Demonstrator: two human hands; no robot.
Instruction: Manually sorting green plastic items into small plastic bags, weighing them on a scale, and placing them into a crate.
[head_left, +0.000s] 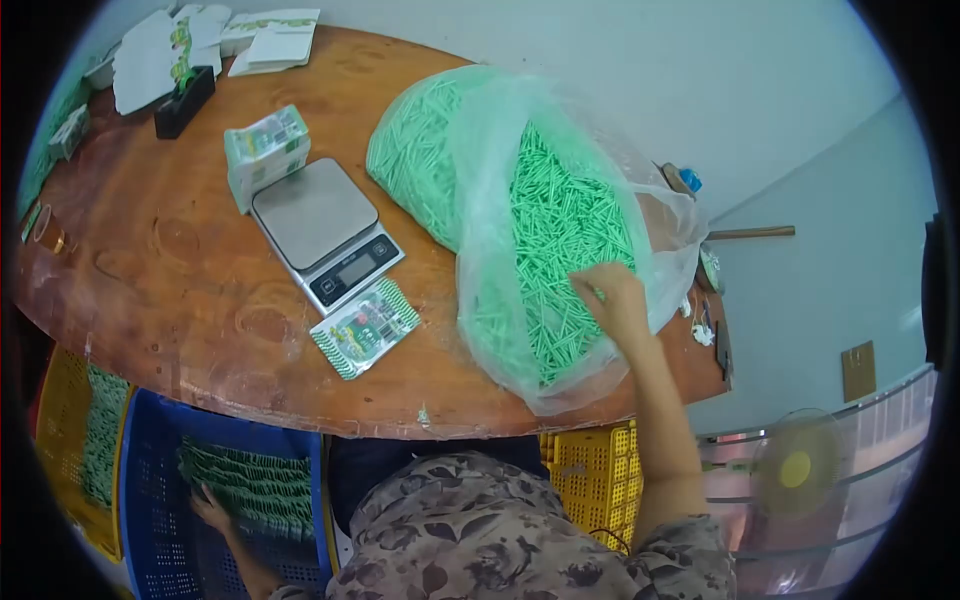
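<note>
My right hand (611, 300) is over the near right part of a clear plastic bag (487, 292) filled with thin green sticks (562, 225); its fingers are bent, and whether they pinch a stick cannot be made out. Down at the left, my left hand (211, 510) reaches into a blue plastic crate (150, 480), at the edge of rows of green packets (255, 480). A digital kitchen scale (315, 214) lies on the wooden table with a bare metal plate. One green-and-white printed packet (365, 328) lies flat against its near edge.
Behind the scale stands a stack of packets (268, 150). A black tape dispenser (184, 103) and white cartons (150, 60) are at the far left. Yellow crates (600, 480) (64, 420) flank the space below the wooden table (225, 360). An electric fan (796, 469) is at the right.
</note>
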